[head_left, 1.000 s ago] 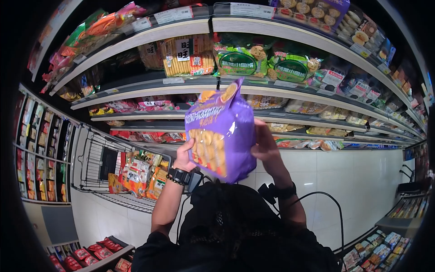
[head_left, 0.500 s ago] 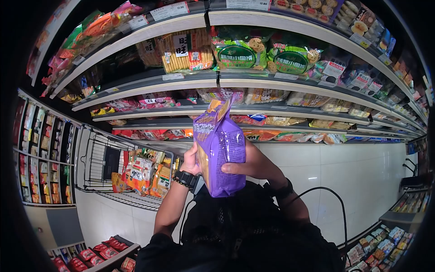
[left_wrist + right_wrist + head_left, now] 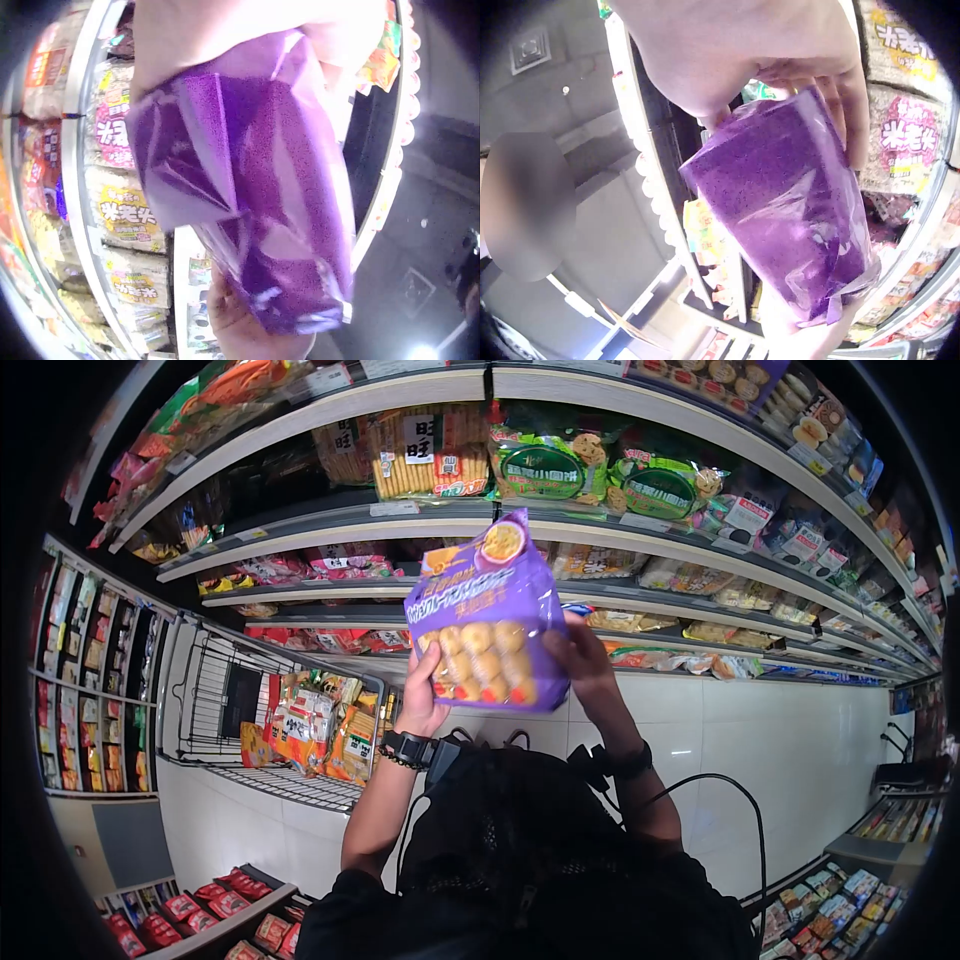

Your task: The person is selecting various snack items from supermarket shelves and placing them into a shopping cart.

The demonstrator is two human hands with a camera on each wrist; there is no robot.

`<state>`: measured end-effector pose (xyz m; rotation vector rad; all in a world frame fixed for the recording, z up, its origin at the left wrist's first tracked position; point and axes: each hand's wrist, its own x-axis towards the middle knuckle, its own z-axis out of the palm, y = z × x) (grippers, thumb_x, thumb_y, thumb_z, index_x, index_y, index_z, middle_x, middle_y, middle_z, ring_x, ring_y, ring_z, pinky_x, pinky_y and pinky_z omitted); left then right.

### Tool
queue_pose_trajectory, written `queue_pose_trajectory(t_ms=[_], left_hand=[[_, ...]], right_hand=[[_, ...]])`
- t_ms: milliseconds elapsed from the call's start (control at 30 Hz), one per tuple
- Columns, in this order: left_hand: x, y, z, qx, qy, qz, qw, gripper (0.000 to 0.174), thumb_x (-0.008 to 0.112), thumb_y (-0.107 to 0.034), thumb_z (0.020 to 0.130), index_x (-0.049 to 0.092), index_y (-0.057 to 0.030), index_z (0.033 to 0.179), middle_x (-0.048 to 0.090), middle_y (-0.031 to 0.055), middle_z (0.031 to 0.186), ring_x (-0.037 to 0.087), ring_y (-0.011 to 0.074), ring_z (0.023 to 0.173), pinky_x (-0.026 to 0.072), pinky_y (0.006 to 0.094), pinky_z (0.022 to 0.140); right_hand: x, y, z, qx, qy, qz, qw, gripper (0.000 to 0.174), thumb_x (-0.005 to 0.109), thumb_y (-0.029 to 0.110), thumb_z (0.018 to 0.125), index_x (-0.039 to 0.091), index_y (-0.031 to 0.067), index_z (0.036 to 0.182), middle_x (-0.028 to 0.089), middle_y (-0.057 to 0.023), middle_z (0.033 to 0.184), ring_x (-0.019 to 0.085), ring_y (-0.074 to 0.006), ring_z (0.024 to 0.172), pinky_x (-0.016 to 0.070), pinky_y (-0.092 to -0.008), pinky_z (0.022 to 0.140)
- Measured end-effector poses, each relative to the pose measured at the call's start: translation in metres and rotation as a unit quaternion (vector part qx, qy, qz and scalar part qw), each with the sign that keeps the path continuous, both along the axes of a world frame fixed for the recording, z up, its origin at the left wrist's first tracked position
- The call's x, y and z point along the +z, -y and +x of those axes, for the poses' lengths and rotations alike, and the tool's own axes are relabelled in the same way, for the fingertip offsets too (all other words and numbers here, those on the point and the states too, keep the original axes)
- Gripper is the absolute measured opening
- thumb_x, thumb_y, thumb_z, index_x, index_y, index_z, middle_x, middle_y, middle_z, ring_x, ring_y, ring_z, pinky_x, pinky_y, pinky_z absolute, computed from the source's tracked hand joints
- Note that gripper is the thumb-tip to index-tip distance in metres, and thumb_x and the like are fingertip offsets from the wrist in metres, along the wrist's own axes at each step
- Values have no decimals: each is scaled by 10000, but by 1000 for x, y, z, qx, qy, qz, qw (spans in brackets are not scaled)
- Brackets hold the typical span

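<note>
A purple bag of biscuits [image 3: 487, 620] is held up in front of the body, its printed front with a cut passion fruit and rows of round biscuits facing me. My left hand [image 3: 422, 698] grips its lower left edge, thumb over the front. On the opposite side my right hand [image 3: 585, 660] holds the bag's right edge. The left wrist view shows the shiny purple wrapper [image 3: 277, 172] between both hands. From the right wrist, the bag's plain purple side [image 3: 772, 195] appears under my right hand [image 3: 757, 52].
Shelves [image 3: 330, 535] of packed snacks stretch across the front, with green biscuit bags [image 3: 545, 468] on an upper one. To the left stands a wire shopping cart [image 3: 215, 690] holding several snack packs [image 3: 305, 725]. A black cable [image 3: 752, 820] loops at the right. Red packs [image 3: 190, 910] lie behind left.
The bag has turned from showing its side panel to showing its front, and has risen slightly. My right hand has shifted from the side panel to the bag's right edge.
</note>
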<state>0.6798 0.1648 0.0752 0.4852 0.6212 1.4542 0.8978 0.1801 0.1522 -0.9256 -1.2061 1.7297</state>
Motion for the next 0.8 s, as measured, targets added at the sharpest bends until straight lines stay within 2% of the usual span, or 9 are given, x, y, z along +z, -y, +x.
queue_pose_trajectory(t_ms=[133,200,333,467,567,633,667,733,800], left_hand=[[29,-3,8,76,-93,25,993,508,573,-112,882,334,-45,1325,488,96,1235,488,179,1133,422,322,945],[44,1,10,77,-92,28,992,554,597,-82,864,316,-41,1339,483,94,1236,483,167,1129,416,314,944],[53,3,7,75,-138,49,986,640,622,-74,843,266,-38,1373,462,102,1258,468,171,1149,404,312,957],[53,5,1,62,-135,54,987,687,626,-101,836,227,-32,1392,416,111,1303,422,182,1200,368,325,992],[54,12,-6,42,-74,91,992,790,652,-172,815,160,-40,1418,348,122,1364,361,200,1259,303,345,1041],[57,20,-9,10,-4,132,991,963,704,-282,753,72,-34,1436,260,126,1426,280,215,1320,220,357,1084],[56,25,-10,10,-2,131,991,963,704,-282,753,72,-34,1436,260,126,1426,280,215,1320,220,357,1084],[61,33,-15,-24,-79,172,982,986,715,-299,732,79,-10,1427,278,123,1409,300,218,1305,233,348,1073],[70,38,-19,-11,-127,181,975,1003,734,-275,709,85,8,1419,297,122,1389,319,223,1288,242,343,1063]], right_hand=[[-19,-8,3,-51,15,18,998,522,595,108,871,366,74,1338,489,-37,1190,468,-126,1089,407,-298,919],[-24,-7,-1,-65,89,130,985,691,689,110,807,290,83,1371,494,-79,1147,481,-135,1024,442,-297,849],[-14,-6,-3,-52,93,34,994,757,725,107,765,276,74,1373,489,-98,1188,494,-159,1074,458,-313,870],[-25,-6,-6,-57,82,41,994,738,713,84,767,287,79,1369,487,-99,1202,493,-177,1101,450,-326,896],[-34,-7,-6,-69,31,75,994,528,587,174,872,353,43,1326,529,-72,1131,522,-155,1046,431,-302,893],[-34,-11,-5,-37,-192,-55,979,476,497,245,918,365,31,1322,528,-106,1192,525,-209,1093,418,-341,937],[-36,-11,-6,-38,-190,-56,979,476,497,245,918,365,31,1322,528,-106,1192,525,-209,1093,418,-341,937],[-42,-13,-13,16,-322,-177,930,467,440,290,937,383,19,1313,502,-138,1263,509,-257,1137,392,-382,982],[-47,-15,-23,43,-323,-171,930,468,397,309,952,383,15,1315,481,-147,1290,483,-277,1163,367,-401,997]])
